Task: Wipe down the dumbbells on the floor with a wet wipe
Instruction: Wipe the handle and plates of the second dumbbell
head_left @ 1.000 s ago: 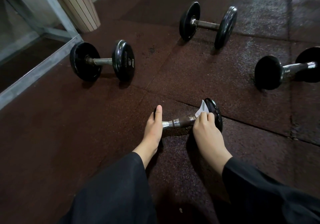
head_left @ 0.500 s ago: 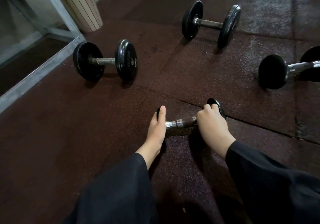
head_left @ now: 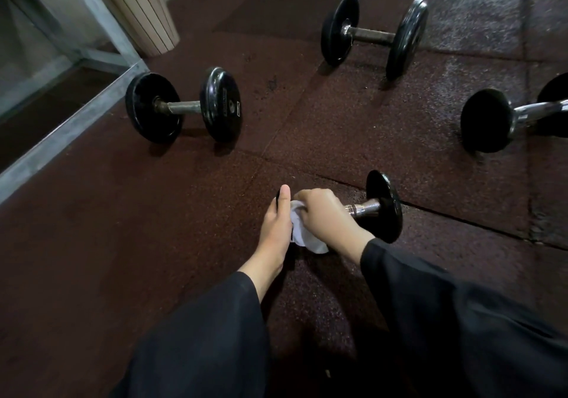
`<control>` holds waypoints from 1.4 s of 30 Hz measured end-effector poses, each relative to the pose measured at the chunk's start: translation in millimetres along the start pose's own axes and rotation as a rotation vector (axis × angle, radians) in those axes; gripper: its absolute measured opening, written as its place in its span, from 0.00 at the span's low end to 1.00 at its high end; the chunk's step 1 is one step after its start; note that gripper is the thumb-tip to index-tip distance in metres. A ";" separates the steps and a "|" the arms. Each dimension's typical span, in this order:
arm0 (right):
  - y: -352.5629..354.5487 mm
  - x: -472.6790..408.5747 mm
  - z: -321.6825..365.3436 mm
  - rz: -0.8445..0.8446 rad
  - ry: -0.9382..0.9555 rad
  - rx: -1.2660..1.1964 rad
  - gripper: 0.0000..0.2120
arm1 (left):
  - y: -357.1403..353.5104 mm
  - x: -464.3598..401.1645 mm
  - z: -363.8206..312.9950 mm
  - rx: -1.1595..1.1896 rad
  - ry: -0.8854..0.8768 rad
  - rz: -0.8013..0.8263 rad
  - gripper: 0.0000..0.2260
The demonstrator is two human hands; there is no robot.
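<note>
A small black dumbbell [head_left: 384,207] with a chrome handle lies on the dark rubber floor in front of me. My left hand [head_left: 275,222] rests flat against its left plate, which is mostly hidden. My right hand [head_left: 322,213] is closed around the left part of the handle with a white wet wipe [head_left: 302,234] bunched under it. Three more dumbbells lie further out: one at the left [head_left: 184,105], one at the back [head_left: 373,33], one at the right edge [head_left: 498,118], partly cut off.
A grey metal frame [head_left: 70,124] runs along the floor at the left. A slatted wooden bin [head_left: 138,10] stands behind it. Black sleeves cover both my forearms at the bottom. A seam between floor tiles [head_left: 461,216] passes under the near dumbbell.
My right hand has slid with the wipe from the right plate leftward along the handle, up against my left hand. The right plate and right handle end are now uncovered.
</note>
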State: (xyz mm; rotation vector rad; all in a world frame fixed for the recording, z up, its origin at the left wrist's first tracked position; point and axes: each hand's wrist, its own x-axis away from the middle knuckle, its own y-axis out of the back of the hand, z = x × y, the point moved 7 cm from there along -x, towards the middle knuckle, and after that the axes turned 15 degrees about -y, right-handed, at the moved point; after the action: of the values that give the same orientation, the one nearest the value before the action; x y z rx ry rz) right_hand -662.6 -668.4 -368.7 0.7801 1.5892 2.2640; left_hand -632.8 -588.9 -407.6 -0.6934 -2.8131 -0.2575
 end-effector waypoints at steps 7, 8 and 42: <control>10.8 22.2 12.0 -0.267 0.184 0.020 0.05 | 0.9 -0.3 -0.6 -0.035 -0.017 -0.002 0.24; 8.2 20.9 9.9 -0.259 0.192 0.049 0.05 | 0.7 -0.6 -2.5 -0.037 -0.028 0.001 0.24; -40.2 45.5 -3.1 -0.439 0.202 -0.149 0.22 | -0.2 3.2 -4.8 -0.044 -0.057 0.010 0.24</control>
State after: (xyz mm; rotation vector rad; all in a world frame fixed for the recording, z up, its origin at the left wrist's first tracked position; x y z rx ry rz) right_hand -705.0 -633.4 -394.3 0.1446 1.4734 2.1467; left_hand -634.8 -588.7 -402.2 -0.7353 -2.8657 -0.3038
